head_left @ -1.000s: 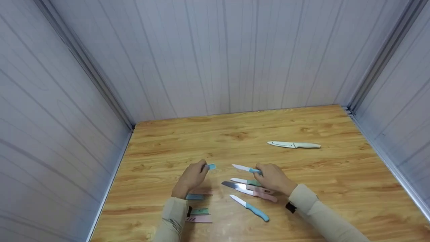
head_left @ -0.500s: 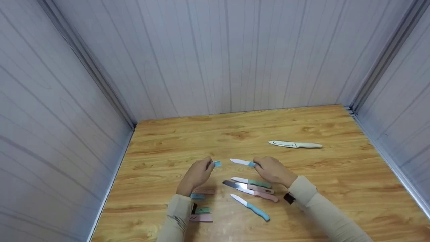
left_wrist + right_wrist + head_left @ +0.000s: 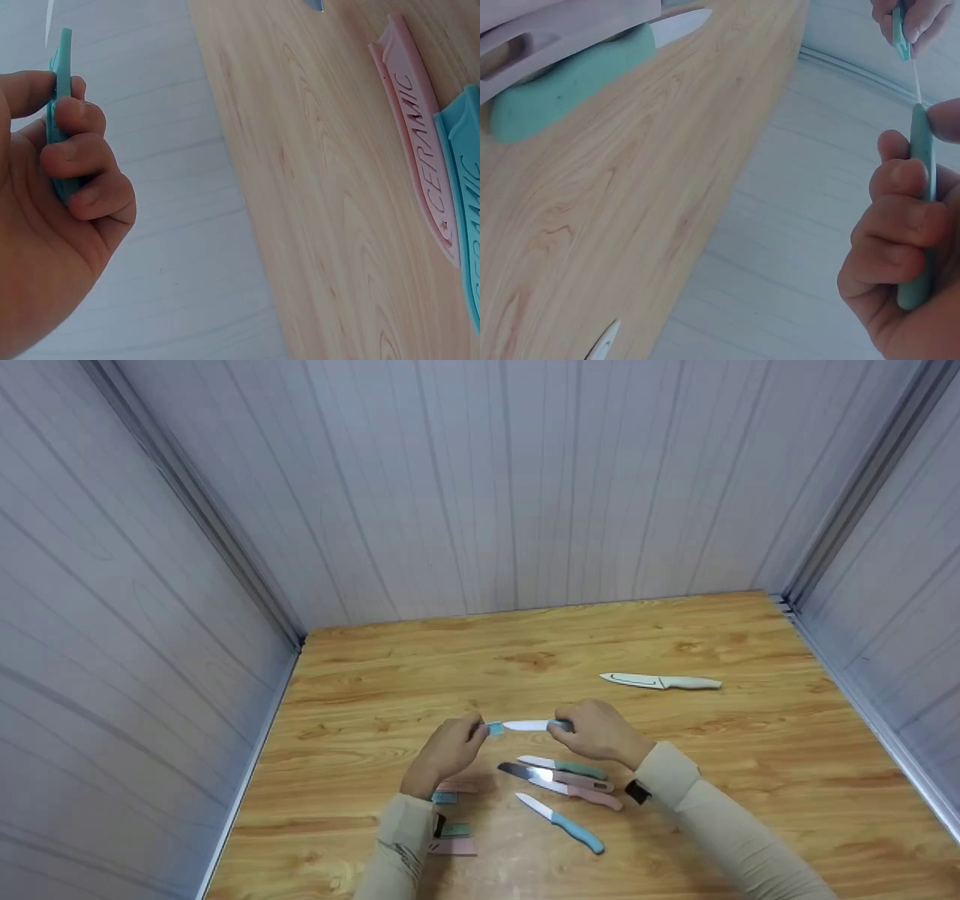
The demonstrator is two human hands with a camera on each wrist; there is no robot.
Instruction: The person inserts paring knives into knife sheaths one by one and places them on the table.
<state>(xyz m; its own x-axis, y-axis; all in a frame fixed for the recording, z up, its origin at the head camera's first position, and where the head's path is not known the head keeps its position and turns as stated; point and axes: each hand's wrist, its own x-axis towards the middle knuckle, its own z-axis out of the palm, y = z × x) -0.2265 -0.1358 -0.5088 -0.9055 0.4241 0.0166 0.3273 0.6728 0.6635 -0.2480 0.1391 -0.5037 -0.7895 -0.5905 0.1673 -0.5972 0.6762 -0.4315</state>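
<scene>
My left hand (image 3: 452, 746) pinches a light blue blade sheath (image 3: 64, 56) between thumb and curled fingers. Its mouth end pokes out toward the right in the head view. Across from it, my right hand (image 3: 602, 733) grips the blue handle of a knife (image 3: 526, 726) whose white blade points left. The blade tip is at or just short of the sheath's mouth; I cannot tell whether it touches. In the right wrist view the fingers wrap the knife handle (image 3: 921, 150), and the blade shows edge-on. Both things are held above the table.
Below the hands lie a green-handled knife (image 3: 581, 769), a grey-pink knife with a dark blade (image 3: 585, 782), a pink-handled knife (image 3: 598, 798) and another blue-handled knife (image 3: 576, 832). Several sheaths, one pink (image 3: 412, 112) and one blue (image 3: 466, 150), lie left. A white knife (image 3: 686, 683) rests farther back.
Both hands have come together: the left moved right with the sheath, the right moved left with the knife. The gap between blade tip and sheath has narrowed to almost nothing.
</scene>
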